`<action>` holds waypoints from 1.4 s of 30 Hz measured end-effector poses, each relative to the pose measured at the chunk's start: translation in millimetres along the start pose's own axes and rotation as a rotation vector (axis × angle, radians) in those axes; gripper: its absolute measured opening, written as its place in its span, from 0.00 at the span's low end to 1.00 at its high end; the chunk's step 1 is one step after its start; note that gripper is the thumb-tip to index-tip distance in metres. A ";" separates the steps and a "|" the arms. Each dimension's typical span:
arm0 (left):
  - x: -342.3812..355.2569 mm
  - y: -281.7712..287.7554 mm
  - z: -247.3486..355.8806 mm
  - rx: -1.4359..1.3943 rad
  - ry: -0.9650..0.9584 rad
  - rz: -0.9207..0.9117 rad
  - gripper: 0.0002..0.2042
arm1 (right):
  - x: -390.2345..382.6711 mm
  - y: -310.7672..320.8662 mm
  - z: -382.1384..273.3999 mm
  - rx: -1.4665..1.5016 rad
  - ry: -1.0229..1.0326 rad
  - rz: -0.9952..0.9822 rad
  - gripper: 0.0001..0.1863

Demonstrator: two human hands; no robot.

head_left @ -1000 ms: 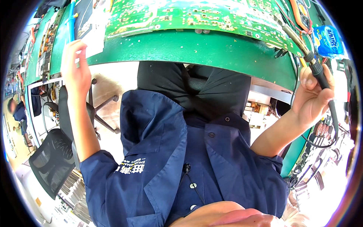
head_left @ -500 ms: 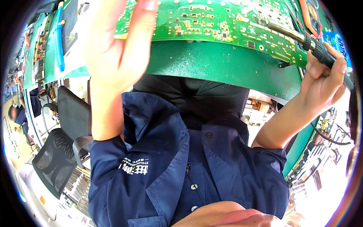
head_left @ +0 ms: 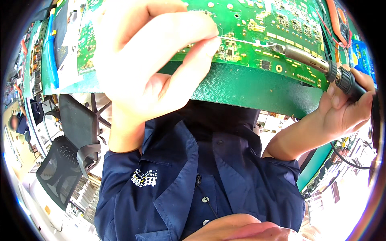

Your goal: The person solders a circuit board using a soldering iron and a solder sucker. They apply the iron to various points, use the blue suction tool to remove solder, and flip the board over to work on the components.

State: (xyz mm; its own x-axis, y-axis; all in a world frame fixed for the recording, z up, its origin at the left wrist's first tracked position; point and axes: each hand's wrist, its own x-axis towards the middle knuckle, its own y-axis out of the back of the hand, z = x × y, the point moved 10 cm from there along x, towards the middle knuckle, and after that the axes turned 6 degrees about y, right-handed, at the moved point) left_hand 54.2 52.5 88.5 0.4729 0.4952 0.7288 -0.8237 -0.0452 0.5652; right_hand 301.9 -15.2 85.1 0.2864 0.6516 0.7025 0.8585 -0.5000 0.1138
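Observation:
My right hand grips the black handle of a soldering iron at the right. Its metal barrel points left across a large green circuit board, with the tip close over the board. My left hand is closed in a pinch above the board's left part. From its thumb and fingertips a thin strand of solder wire runs right to the iron's tip. Whether wire and tip touch is too small to tell. My left hand covers part of the board.
A green mat lies under the board along the bench's near edge. An orange multimeter and a blue packet sit at the right. To the left lies a blue tool. A black mesh chair stands beside the bench.
My left hand has moved right and gone from outstretched fingers to a pinch, with solder wire now showing at the iron. The iron stays nearly in place; the board appears shifted slightly lower.

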 end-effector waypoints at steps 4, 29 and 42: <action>-1.3 -2.9 0.0 0.009 -0.054 -0.006 0.09 | -2.2 0.5 -2.9 -0.070 0.013 -0.001 0.25; -2.8 -6.1 1.8 0.006 -0.119 0.008 0.09 | -0.6 3.3 4.7 0.095 0.008 -0.150 0.19; -2.0 -7.3 2.3 0.039 -0.093 0.003 0.08 | -1.0 -1.3 -4.8 -0.083 0.039 -0.054 0.19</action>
State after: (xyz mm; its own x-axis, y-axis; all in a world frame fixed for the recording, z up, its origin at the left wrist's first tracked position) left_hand 60.0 49.8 83.8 0.4987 0.4125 0.7623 -0.8133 -0.0813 0.5761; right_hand 298.5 -18.0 87.7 0.2225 0.6571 0.7202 0.8338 -0.5111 0.2086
